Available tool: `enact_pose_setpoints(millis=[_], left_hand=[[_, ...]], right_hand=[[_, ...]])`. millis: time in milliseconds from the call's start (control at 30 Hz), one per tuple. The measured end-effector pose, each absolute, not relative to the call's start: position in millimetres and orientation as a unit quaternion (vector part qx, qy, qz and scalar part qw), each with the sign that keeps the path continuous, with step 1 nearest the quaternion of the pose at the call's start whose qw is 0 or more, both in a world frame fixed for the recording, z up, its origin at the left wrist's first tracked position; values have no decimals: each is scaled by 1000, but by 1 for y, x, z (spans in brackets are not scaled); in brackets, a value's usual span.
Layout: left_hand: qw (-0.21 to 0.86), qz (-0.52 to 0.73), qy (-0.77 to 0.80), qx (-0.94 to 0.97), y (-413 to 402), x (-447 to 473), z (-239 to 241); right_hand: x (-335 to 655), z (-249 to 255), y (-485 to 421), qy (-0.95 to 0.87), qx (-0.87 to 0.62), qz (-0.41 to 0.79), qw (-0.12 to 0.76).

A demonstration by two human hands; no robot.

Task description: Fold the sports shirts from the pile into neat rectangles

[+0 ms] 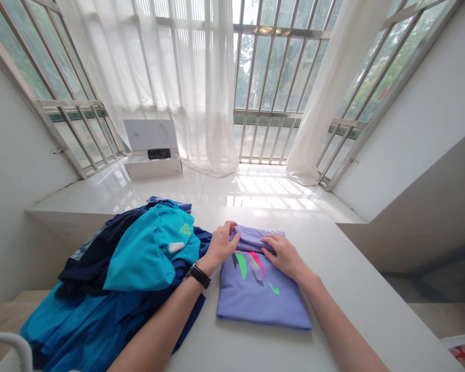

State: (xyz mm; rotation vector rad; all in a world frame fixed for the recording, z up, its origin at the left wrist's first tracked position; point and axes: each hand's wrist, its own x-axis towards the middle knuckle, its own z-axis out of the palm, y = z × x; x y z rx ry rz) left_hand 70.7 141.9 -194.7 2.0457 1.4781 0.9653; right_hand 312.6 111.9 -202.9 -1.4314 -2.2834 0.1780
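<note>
Loosely open, my right hand (284, 255) rests with bent fingers; my left hand (221, 244) is curled, and I can't tell if it pinches. Below them is a big white table (356, 315). On the left is a heap of blue clothes (143, 258). Just right of it lies a folded purple shirt (259, 306). Both hands touch its far part, and most of it is nearer to me. I wear a black watch (199, 275).
</note>
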Motion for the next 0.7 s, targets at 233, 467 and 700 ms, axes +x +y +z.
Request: enact_pose_setpoints(millis=[233, 467, 700], left_hand=[[319, 355, 470, 743, 141, 72, -202], [267, 313, 492, 767, 142, 72, -204], [240, 318, 512, 761, 141, 73, -205]], right_hand=[[319, -202, 113, -824, -519, 82, 212], [320, -201, 112, -825, -523, 77, 202], [322, -191, 109, -821, -538, 59, 180]])
